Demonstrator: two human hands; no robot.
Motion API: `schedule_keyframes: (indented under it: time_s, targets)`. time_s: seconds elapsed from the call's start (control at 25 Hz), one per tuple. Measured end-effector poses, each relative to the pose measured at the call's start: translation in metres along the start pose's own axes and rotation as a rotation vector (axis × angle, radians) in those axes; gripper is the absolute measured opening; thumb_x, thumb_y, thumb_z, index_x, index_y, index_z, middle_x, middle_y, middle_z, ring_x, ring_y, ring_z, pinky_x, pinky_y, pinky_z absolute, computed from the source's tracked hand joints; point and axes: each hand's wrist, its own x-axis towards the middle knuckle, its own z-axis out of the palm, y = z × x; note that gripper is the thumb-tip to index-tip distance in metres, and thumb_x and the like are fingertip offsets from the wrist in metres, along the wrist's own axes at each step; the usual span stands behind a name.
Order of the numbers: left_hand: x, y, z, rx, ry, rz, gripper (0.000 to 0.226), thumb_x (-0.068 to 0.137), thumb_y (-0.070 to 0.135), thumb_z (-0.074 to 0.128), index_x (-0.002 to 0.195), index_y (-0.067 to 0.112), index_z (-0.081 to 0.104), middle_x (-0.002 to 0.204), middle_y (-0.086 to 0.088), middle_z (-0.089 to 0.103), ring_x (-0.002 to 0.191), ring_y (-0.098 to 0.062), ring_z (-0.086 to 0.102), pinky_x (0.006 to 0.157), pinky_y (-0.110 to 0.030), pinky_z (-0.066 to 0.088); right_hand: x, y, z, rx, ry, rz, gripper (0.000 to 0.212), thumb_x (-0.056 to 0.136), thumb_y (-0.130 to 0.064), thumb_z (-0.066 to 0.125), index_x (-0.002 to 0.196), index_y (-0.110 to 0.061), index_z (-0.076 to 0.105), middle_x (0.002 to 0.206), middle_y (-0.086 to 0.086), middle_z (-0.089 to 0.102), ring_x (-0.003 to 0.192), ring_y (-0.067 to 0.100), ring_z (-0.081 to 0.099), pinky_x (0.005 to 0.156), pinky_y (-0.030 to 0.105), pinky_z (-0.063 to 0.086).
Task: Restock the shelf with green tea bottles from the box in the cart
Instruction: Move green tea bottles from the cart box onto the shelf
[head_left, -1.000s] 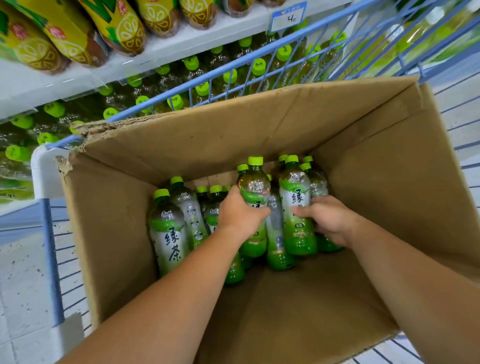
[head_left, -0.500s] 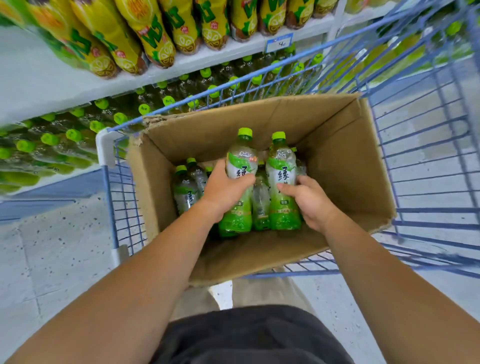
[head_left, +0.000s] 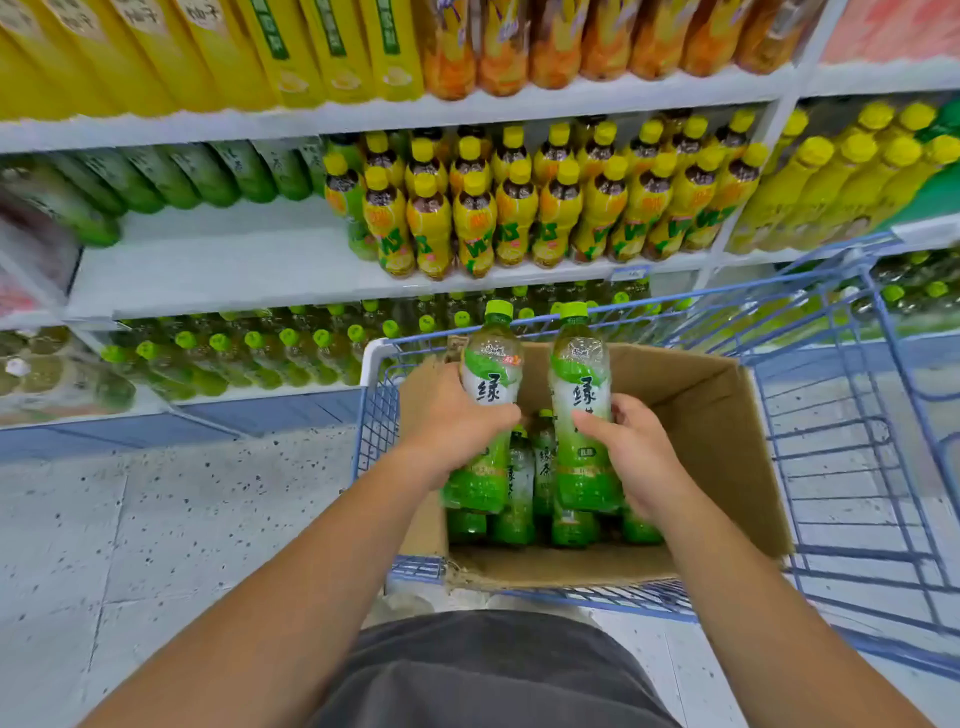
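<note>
Centre frame: the left hand wraps one upright bottle, the right hand a second bottle, both held above the box in the cart. Likely risks: slick plastic slipping, or a base clipping the cart rim on the way to the shelf, mid-left.

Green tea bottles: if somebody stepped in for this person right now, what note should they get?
Left hand grips one green tea bottle; right hand grips a second bottle. Both are upright, held over the box in the cart.
Done: two bottles picked out, neither shelved yet.
Left: place both on the shelf, probably the lower shelf with matching green caps, then go on with the spare bottles standing in the box.
</note>
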Motion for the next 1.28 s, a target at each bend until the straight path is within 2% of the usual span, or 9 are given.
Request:
schedule_keyframes:
  time_s: [0.12, 0.32, 0.52, 0.64, 0.72, 0.84, 0.96, 1.16, 1.28]
  targets:
    - [-0.007, 0.009, -0.040, -0.077, 0.018, 0.033, 0.054, 0.055, 0.034, 0.078, 0.104, 0.029, 0.057, 0.101, -0.005, 0.070, 0.089, -0.022, 0.070, 0.075, -0.044, 0.062, -0.007, -0.024, 0.032, -0.025, -0.052, -0.043, 0.037, 0.086, -0.018, 0.077, 0.119, -0.015, 0.063, 0.112, 0.005, 0.073, 0.099, 0.024, 0.071, 0.089, 0.052, 0.057]
    - [-0.014, 0.007, -0.125, -0.138, 0.069, 0.140, 0.055, 0.063, 0.027, 0.079, 0.113, 0.027, 0.055, 0.102, -0.003, 0.067, 0.088, -0.018, 0.068, 0.062, -0.029, 0.052, -0.022, -0.059, 0.107, -0.028, -0.072, -0.143, 0.043, 0.085, -0.020, 0.078, 0.124, -0.015, 0.061, 0.117, 0.003, 0.071, 0.105, 0.023, 0.070, 0.093, 0.050, 0.055]
    - [-0.028, -0.015, -0.229, -0.160, 0.109, 0.186, 0.055, 0.060, 0.032, 0.079, 0.109, 0.031, 0.055, 0.100, 0.001, 0.068, 0.085, -0.013, 0.068, 0.058, -0.023, 0.051, -0.050, -0.080, 0.199, -0.007, -0.101, -0.188, 0.038, 0.087, -0.014, 0.076, 0.122, -0.010, 0.061, 0.112, 0.008, 0.073, 0.096, 0.025, 0.073, 0.086, 0.051, 0.058]
    - [-0.033, -0.032, -0.294, -0.179, 0.119, 0.201, 0.056, 0.063, 0.029, 0.080, 0.114, 0.031, 0.055, 0.100, 0.002, 0.068, 0.083, -0.010, 0.068, 0.054, -0.017, 0.050, -0.066, -0.087, 0.259, -0.021, -0.111, -0.231, 0.034, 0.086, -0.014, 0.077, 0.117, -0.014, 0.063, 0.111, 0.006, 0.072, 0.097, 0.021, 0.073, 0.084, 0.043, 0.058]
    - [-0.035, -0.040, -0.334, -0.195, 0.132, 0.214, 0.054, 0.063, 0.028, 0.080, 0.112, 0.031, 0.057, 0.099, 0.001, 0.069, 0.080, -0.009, 0.069, 0.057, -0.019, 0.052, -0.073, -0.089, 0.297, -0.037, -0.121, -0.267, 0.034, 0.085, -0.014, 0.078, 0.116, -0.016, 0.065, 0.112, 0.005, 0.072, 0.098, 0.018, 0.071, 0.083, 0.039, 0.058]
    - [-0.039, -0.050, -0.384, -0.209, 0.176, 0.234, 0.052, 0.058, 0.032, 0.079, 0.106, 0.034, 0.059, 0.095, 0.004, 0.071, 0.079, -0.007, 0.070, 0.061, -0.023, 0.053, -0.078, -0.093, 0.348, -0.061, -0.138, -0.288, 0.041, 0.085, -0.013, 0.078, 0.123, -0.013, 0.064, 0.114, 0.005, 0.072, 0.103, 0.022, 0.070, 0.089, 0.044, 0.056]
    - [-0.037, -0.056, -0.419, -0.238, 0.233, 0.246, 0.049, 0.058, 0.031, 0.080, 0.102, 0.038, 0.060, 0.091, 0.009, 0.071, 0.077, -0.005, 0.070, 0.064, -0.026, 0.057, -0.075, -0.096, 0.385, -0.059, -0.186, -0.291, 0.035, 0.086, -0.012, 0.076, 0.120, -0.013, 0.067, 0.110, 0.007, 0.075, 0.099, 0.023, 0.073, 0.089, 0.046, 0.057]
    - [-0.018, -0.058, -0.461, -0.218, 0.314, 0.237, 0.045, 0.058, 0.033, 0.079, 0.098, 0.039, 0.062, 0.089, 0.008, 0.072, 0.081, -0.013, 0.071, 0.072, -0.040, 0.063, -0.051, -0.107, 0.431, -0.073, -0.270, -0.292, 0.034, 0.085, -0.014, 0.077, 0.118, -0.018, 0.068, 0.107, 0.002, 0.076, 0.099, 0.022, 0.073, 0.087, 0.047, 0.057]
    - [0.002, -0.057, -0.479, -0.183, 0.355, 0.227, 0.042, 0.059, 0.030, 0.079, 0.097, 0.040, 0.063, 0.086, 0.010, 0.073, 0.080, -0.012, 0.071, 0.070, -0.035, 0.062, -0.027, -0.112, 0.457, -0.090, -0.309, -0.298, 0.032, 0.085, -0.016, 0.078, 0.115, -0.020, 0.068, 0.105, 0.001, 0.077, 0.099, 0.021, 0.073, 0.085, 0.045, 0.058]
